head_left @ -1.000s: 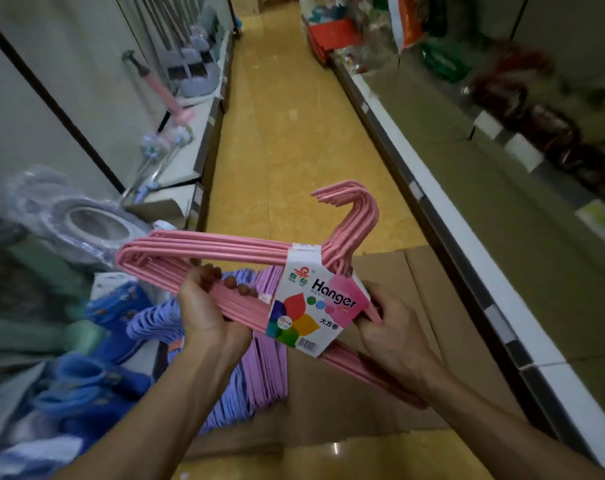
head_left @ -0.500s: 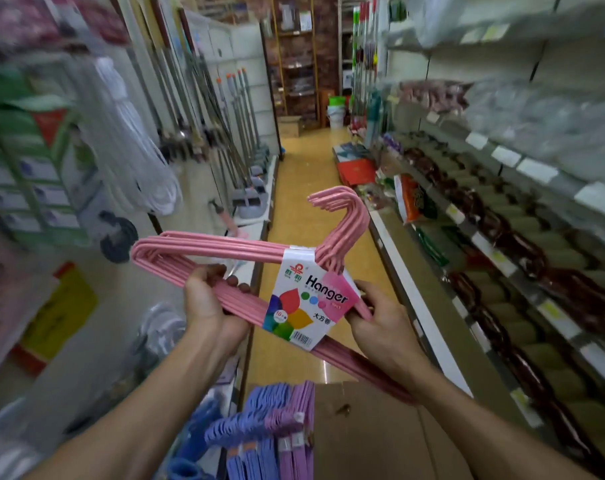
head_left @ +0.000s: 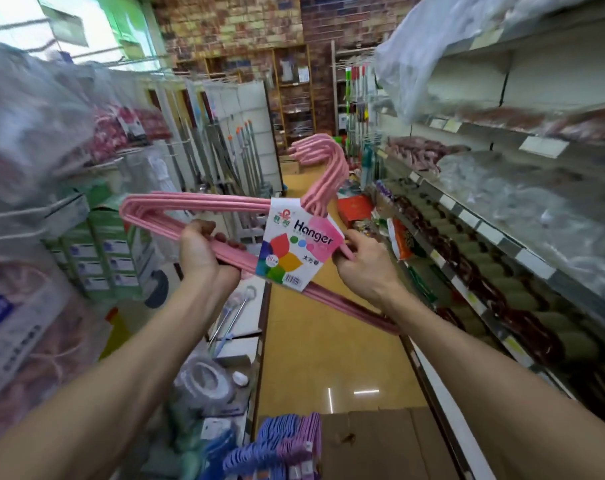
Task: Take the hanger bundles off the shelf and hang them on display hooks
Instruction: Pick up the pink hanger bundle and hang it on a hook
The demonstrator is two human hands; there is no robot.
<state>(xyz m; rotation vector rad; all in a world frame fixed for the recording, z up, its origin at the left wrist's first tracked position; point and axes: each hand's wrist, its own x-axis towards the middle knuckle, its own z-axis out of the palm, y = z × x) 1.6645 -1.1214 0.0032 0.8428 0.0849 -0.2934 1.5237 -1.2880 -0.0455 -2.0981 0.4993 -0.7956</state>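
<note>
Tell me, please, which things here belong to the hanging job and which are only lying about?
Job: pink hanger bundle, gripped by left hand and right hand; blue and purple hanger bundles waiting below.

Lying about: cardboard, mop handles, packaged goods on right shelves.

label (head_left: 298, 244) on pink hanger bundle (head_left: 197, 206) | reads "Hanger" | smaller print, barcode illegible

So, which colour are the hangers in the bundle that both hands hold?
Pink. The hanger bundle shows clearly in the head view, held by the left hand and right hand.
</note>
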